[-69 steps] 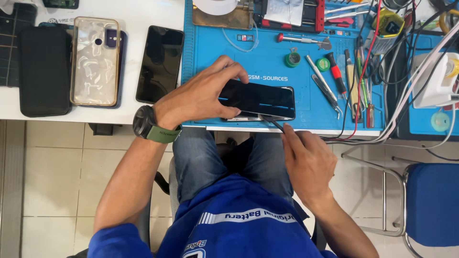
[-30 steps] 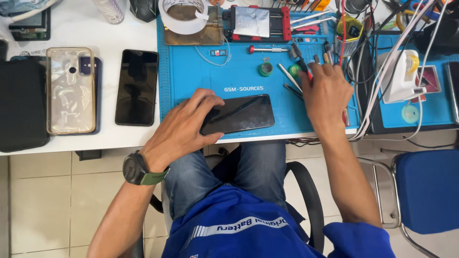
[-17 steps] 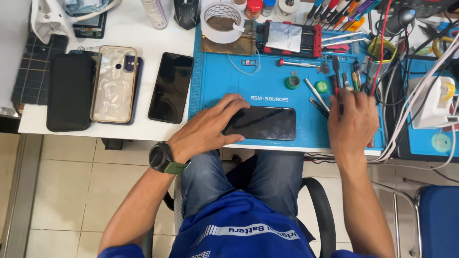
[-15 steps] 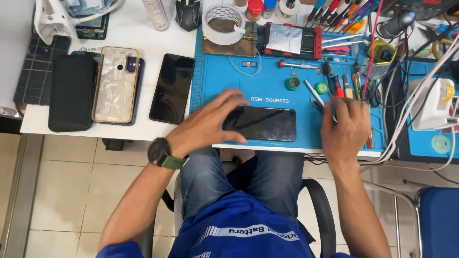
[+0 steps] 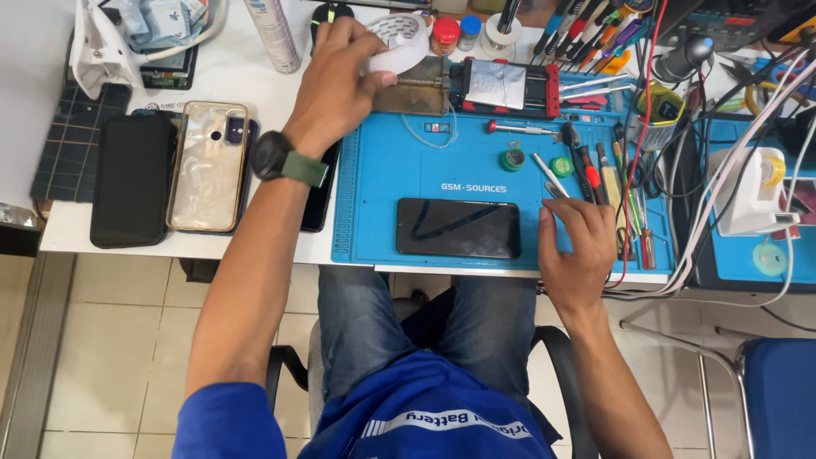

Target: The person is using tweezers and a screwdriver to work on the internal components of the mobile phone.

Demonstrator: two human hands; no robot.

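Tape is what our left hand (image 5: 340, 81) has hold of: its fingers are curled over a white roll of tape (image 5: 399, 47) at the far edge of the blue rubber work mat (image 5: 382, 195), with the thumb pressed against the roll's near side. On that wrist we wear a dark watch with a green strap (image 5: 285, 160). Our right hand (image 5: 578, 255) rests on the right part of the mat, fingers loosely bent and closed on nothing we can make out; the fingertips lie just beside a pair of thin metal tweezers (image 5: 548, 174). A black smartphone with a dark glass screen (image 5: 459, 228) lies flat near the mat's front edge, just left of our right hand and untouched by either. Left of the mat, on the white table (image 5: 221, 72), a phone in a clear gold-tinted case (image 5: 208, 166) lies beside a plain black phone (image 5: 132, 180).
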